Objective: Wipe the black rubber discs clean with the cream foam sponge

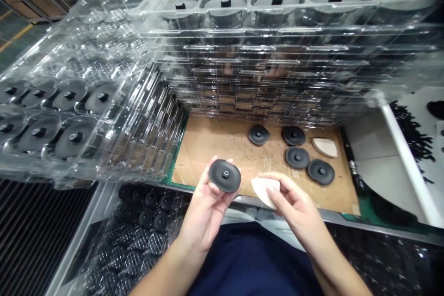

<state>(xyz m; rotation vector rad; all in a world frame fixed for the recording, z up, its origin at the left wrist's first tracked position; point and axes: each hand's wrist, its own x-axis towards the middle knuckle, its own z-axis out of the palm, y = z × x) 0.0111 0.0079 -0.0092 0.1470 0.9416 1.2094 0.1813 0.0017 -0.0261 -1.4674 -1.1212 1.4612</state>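
My left hand (204, 215) holds a black oval plastic part (217, 176) from beneath, its small central post facing up. In my right hand (294, 199) a white pad with a pointed end (265, 189) is pinched between thumb and fingers, just right of the black part and apart from it. Several more black oval parts lie on the cardboard sheet (208, 138) beyond my hands, among them one black oval part (321, 172) nearest my right hand. A second cream-coloured pad (325, 147) rests at the sheet's right side.
Tall stacks of clear plastic trays (243, 32) filled with black parts stand behind the cardboard. Further trays (69, 115) rise at the left, and another tray (145, 222) sits below the bench edge. At right is a white bin (405, 157) beside black pieces (411, 134).
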